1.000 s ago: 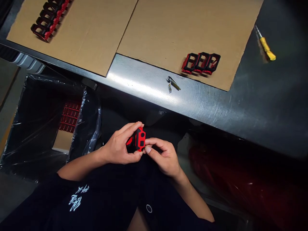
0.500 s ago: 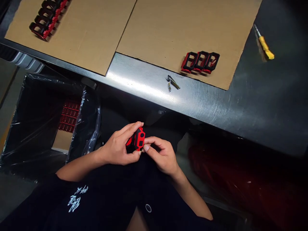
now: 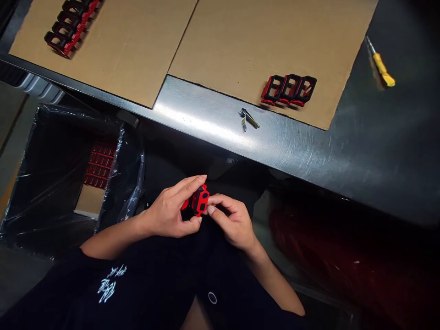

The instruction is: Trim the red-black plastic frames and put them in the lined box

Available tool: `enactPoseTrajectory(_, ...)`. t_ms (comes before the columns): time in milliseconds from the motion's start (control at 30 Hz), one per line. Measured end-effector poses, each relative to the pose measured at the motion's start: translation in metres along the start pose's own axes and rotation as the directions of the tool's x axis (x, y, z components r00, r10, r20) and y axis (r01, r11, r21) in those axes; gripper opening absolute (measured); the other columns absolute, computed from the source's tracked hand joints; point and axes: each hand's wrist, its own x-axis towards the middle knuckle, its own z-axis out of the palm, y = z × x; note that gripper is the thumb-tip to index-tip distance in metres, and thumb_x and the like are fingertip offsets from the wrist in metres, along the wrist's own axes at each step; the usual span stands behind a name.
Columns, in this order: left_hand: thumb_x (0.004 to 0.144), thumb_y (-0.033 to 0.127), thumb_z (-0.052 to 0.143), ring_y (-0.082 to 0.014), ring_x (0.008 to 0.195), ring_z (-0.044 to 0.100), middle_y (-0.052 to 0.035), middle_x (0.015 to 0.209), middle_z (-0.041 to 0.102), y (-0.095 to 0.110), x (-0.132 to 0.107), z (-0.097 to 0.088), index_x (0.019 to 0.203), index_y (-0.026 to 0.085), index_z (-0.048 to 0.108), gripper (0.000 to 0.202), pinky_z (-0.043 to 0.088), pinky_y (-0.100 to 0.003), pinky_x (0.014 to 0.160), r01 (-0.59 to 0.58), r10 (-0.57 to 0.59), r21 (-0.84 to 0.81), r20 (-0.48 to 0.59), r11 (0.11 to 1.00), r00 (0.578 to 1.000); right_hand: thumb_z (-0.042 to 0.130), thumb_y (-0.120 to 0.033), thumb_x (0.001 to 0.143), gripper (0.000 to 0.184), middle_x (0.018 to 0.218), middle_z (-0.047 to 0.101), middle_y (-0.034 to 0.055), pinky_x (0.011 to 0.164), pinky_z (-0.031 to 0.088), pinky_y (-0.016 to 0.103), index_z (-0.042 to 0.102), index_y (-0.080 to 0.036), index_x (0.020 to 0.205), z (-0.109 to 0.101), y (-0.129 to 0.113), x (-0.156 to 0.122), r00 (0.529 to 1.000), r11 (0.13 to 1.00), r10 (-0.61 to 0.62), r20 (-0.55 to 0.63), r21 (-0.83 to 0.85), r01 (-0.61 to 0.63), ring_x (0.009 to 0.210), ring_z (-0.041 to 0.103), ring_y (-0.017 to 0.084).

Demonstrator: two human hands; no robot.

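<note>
The metal table bears two cardboard sheets. A plastic-lined bin sits below the table's near edge, toward its left end. The left hand and right hand are off that same edge, near its middle. A yellow-handled screwdriver lies on the table's right side. The red-and-black piece is off the near edge, the left grip clamped on it; the right grip sits at its side, whether parted or closed I cannot tell.
</note>
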Motion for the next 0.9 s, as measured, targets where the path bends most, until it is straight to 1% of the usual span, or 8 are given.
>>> enactPoseTrajectory(67, 0.077, 0.016, 0.066, -0.0298, 0.138, 0.058, -0.0181, 0.152, 0.054, 0.0, 0.0, 0.0, 0.162, 0.022, 0.025, 0.094, 0.056, -0.047, 0.111, -0.013, 0.013, 0.017, -0.004, 1.0, 1.0, 0.065, -0.023, 0.091, 0.012, 0.085, 0.073, 0.0029, 0.068, 0.058, 0.028, 0.077, -0.023, 0.095, 0.0, 0.0, 0.001, 1.0, 1.0, 0.004, -0.02, 0.005, -0.004, 0.073, 0.068, 0.016)
enactPoseTrajectory(133, 0.078, 0.017, 0.066, -0.0298, 0.138, 0.058, -0.0186, 0.152, 0.054, 0.0, 0.0, 0.0, 0.161, 0.022, 0.026, 0.093, 0.056, -0.046, 0.11, -0.009, 0.009, 0.03, -0.003, 1.0, 1.0, 0.066, -0.027, 0.09, 0.013, 0.09, 0.072, 0.0039, 0.062, 0.058, 0.027, 0.076, -0.023, 0.098, 0.0, 0.001, 0.001, 0.999, 0.996, 0.04, -0.015, 0.078, -0.038, 0.071, 0.066, 0.015)
enactPoseTrajectory(267, 0.08, 0.023, 0.07, -0.03, 0.132, 0.064, -0.0186, 0.148, 0.058, 0.001, 0.0, 0.0, 0.157, 0.021, 0.033, 0.085, 0.058, -0.044, 0.109, 0.07, -0.07, -0.01, 0.028, 0.997, 0.997, 0.067, -0.028, 0.09, 0.017, 0.083, 0.072, 0.002, 0.059, 0.058, 0.025, 0.075, -0.023, 0.103, 0.0, 0.004, -0.001, 0.992, 0.945, 0.108, 0.06, 0.303, -0.121, 0.065, 0.064, 0.013)
enactPoseTrajectory(367, 0.08, 0.027, 0.074, -0.0303, 0.126, 0.068, -0.0188, 0.148, 0.059, 0.0, 0.0, 0.0, 0.154, 0.021, 0.036, 0.084, 0.059, -0.043, 0.105, 0.132, -0.126, -0.103, 0.061, 0.986, 0.99, 0.068, -0.025, 0.089, 0.018, 0.08, 0.071, 0.0005, 0.06, 0.057, 0.024, 0.076, -0.024, 0.105, 0.0, 0.004, -0.003, 0.991, 0.917, 0.108, 0.073, 0.377, -0.128, 0.064, 0.064, 0.012)
enactPoseTrajectory(500, 0.078, 0.026, 0.076, -0.0326, 0.127, 0.067, -0.0199, 0.15, 0.057, -0.001, 0.0, 0.004, 0.152, 0.02, 0.038, 0.083, 0.062, -0.04, 0.099, 0.181, -0.168, -0.198, 0.082, 0.963, 0.982, 0.071, -0.024, 0.087, 0.017, 0.08, 0.072, -0.0001, 0.063, 0.057, 0.024, 0.076, -0.025, 0.103, -0.002, 0.0, -0.005, 0.992, 0.93, 0.119, 0.052, 0.343, -0.129, 0.066, 0.065, 0.012)
enactPoseTrajectory(567, 0.077, 0.025, 0.077, -0.0325, 0.128, 0.067, -0.0194, 0.151, 0.056, -0.003, 0.0, 0.006, 0.152, 0.021, 0.038, 0.085, 0.062, -0.039, 0.098, 0.176, -0.161, -0.229, 0.085, 0.957, 0.983, 0.071, -0.024, 0.087, 0.016, 0.082, 0.073, 0.0006, 0.065, 0.058, 0.027, 0.076, -0.024, 0.102, -0.002, -0.003, -0.006, 0.992, 0.945, 0.12, 0.04, 0.303, -0.126, 0.067, 0.066, 0.014)
enactPoseTrajectory(733, 0.077, 0.022, 0.077, -0.0305, 0.129, 0.065, -0.0164, 0.15, 0.057, -0.007, 0.0, 0.009, 0.153, 0.026, 0.038, 0.086, 0.058, -0.043, 0.106, 0.084, -0.078, -0.24, 0.034, 0.967, 0.996, 0.067, -0.018, 0.087, 0.021, 0.087, 0.076, 0.0006, 0.071, 0.058, 0.029, 0.075, -0.025, 0.105, -0.002, -0.005, -0.007, 0.999, 0.974, 0.032, 0.017, 0.226, -0.035, 0.073, 0.069, 0.015)
enactPoseTrajectory(900, 0.078, 0.019, 0.075, -0.0297, 0.132, 0.063, -0.0153, 0.148, 0.059, -0.01, 0.0, 0.011, 0.155, 0.028, 0.036, 0.086, 0.055, -0.044, 0.109, 0.003, -0.008, -0.241, -0.018, 0.971, 1.0, 0.065, -0.013, 0.087, 0.024, 0.088, 0.076, 0.0, 0.071, 0.056, 0.028, 0.075, -0.026, 0.105, -0.002, -0.005, -0.007, 1.0, 0.983, -0.024, 0.008, 0.183, 0.023, 0.073, 0.069, 0.014)
